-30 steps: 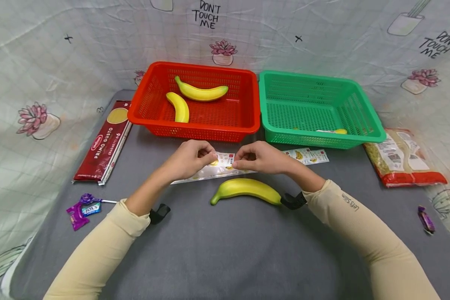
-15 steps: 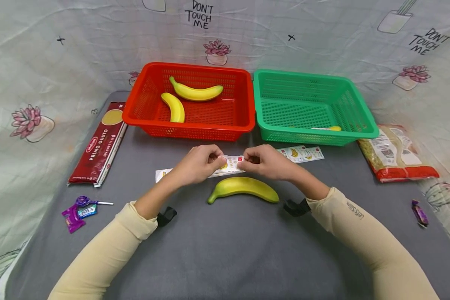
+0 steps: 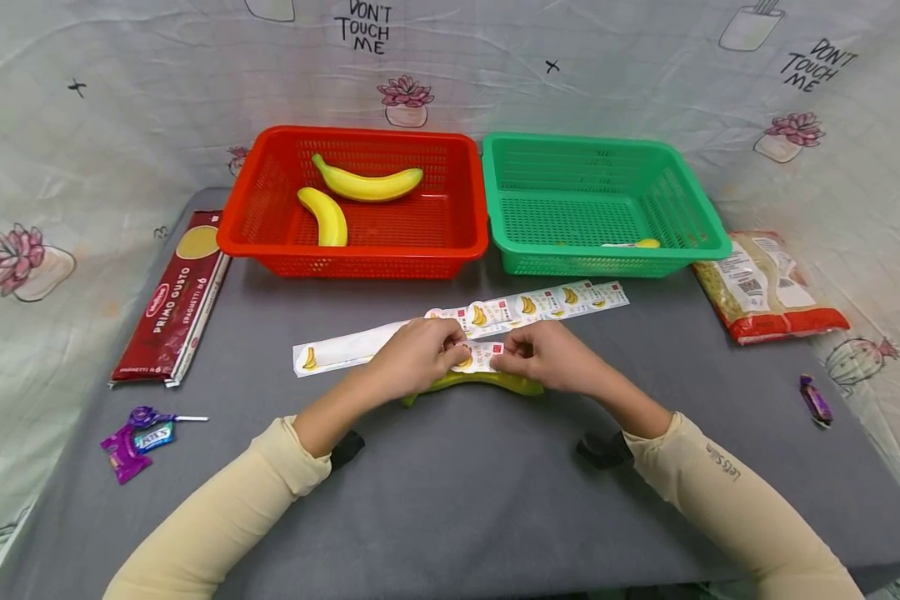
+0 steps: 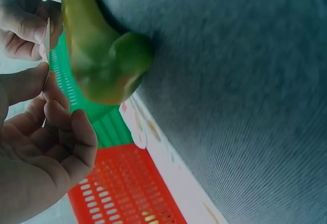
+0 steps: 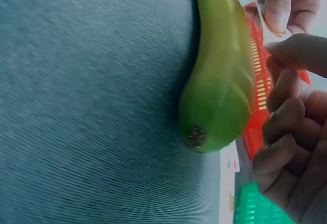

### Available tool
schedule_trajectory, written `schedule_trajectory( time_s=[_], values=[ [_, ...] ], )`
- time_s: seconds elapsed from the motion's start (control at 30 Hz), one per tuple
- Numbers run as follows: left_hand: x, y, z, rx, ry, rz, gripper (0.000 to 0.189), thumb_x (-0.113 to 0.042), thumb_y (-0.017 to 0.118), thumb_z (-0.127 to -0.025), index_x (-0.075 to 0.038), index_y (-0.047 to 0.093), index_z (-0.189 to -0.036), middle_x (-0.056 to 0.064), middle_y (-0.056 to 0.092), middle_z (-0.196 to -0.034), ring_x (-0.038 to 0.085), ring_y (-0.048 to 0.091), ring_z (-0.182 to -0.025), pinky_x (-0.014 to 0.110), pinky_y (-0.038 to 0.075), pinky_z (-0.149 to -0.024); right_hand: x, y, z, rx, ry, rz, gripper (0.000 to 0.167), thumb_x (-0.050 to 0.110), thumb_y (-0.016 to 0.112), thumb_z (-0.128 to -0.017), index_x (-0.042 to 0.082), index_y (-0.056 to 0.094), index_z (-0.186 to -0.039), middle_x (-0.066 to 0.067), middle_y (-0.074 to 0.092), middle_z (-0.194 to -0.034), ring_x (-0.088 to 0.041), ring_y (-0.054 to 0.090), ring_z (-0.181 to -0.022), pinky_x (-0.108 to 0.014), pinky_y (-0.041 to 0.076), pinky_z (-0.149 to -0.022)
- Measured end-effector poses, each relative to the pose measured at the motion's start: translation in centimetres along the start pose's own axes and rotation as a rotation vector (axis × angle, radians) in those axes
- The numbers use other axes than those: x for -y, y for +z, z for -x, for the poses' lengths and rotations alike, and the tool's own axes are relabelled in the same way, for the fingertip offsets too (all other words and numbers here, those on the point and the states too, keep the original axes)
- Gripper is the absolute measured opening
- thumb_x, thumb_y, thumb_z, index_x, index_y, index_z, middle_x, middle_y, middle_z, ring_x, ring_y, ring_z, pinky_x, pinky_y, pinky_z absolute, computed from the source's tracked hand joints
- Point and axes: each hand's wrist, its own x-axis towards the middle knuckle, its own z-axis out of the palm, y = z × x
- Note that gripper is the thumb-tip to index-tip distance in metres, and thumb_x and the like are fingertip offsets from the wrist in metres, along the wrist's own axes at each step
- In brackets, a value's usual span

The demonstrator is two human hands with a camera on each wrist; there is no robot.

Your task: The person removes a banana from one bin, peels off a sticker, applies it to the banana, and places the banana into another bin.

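Between my two hands is a small white banana-print sticker, pinched at its left end by my left hand (image 3: 418,354) and at its right end by my right hand (image 3: 547,357). The sticker (image 3: 482,357) is stretched out just over a green-yellow banana (image 3: 495,379) and overlaps its upper side in the head view. Both wrist views show the banana (image 5: 219,76) lying on the grey cloth, with the fingers beside it. A long strip of the same stickers (image 3: 356,344) lies flat behind my hands, part of it backing paper without stickers.
A red basket (image 3: 352,260) with two bananas and a green basket (image 3: 607,262) with a few small things stand at the back. Spaghetti (image 3: 172,300) and sweets (image 3: 131,446) lie left; a grain bag (image 3: 772,287) and a wrapped candy (image 3: 816,402) lie right.
Both hands have lifted the sticker off the strip and brought it toward me, over the banana. The strip now lies free behind them. The head view has shifted slightly.
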Motion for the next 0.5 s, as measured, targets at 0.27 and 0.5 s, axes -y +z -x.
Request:
schedule_trajectory(
  time_s=[0.27,0.5],
  values=[
    [0.5,0.9,0.1,-0.007,-0.008,-0.013,0.009,-0.019,0.07,-0.096,-0.011,0.07,-0.096,-0.003,0.058,-0.072,0.011,0.052,-0.065,0.026,0.038,-0.061,0.3,1.1,-0.1,-0.029,0.063,0.069,0.031,0.031,0.075,-0.091,0.018,0.061,-0.066,0.008,0.05,-0.056,-0.01,0.047,-0.055,-0.027,0.037,-0.058],
    [0.9,1.1,0.1,-0.003,-0.032,-0.025,0.022,-0.025,0.072,-0.096,-0.009,0.062,-0.108,0.005,0.059,-0.094,0.017,0.054,-0.085,0.033,0.045,-0.074,0.3,1.7,-0.3,-0.075,0.092,0.089,0.027,0.03,0.075,-0.086,0.018,0.061,-0.066,0.007,0.053,-0.056,-0.011,0.049,-0.056,-0.027,0.038,-0.056]
  ],
)
